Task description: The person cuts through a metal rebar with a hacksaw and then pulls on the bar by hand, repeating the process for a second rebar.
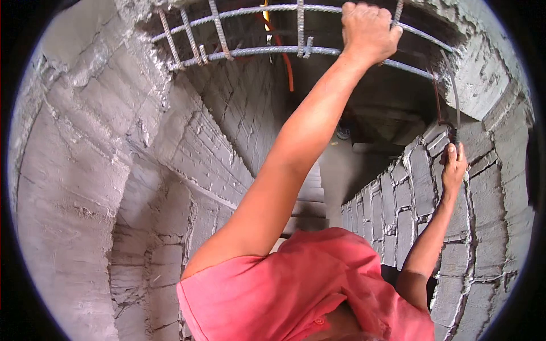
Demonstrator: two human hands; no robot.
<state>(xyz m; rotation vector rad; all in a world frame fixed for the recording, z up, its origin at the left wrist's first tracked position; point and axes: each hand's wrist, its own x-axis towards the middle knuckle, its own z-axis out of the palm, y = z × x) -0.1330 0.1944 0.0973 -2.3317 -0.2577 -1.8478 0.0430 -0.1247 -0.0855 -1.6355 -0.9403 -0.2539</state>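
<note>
My left hand (371, 33) is raised at the top, closed round the upper curved steel bar (256, 9) of a rebar grid. A second curved bar (261, 50) runs below it, with short crossbars tying the two. At the right, my right hand (454, 163) is closed on the lower end of a thin dark rod (456, 108), which stands nearly upright beside the brick wall and reaches toward the right end of the grid. What lies at the rod's upper tip is too small to make out.
A grey block wall (404, 187) curves down the right side. Rough plastered walls (68, 187) stand at the left. Steps (310, 209) descend below me to a floor (338, 165). An orange strip (289, 71) hangs behind the bars.
</note>
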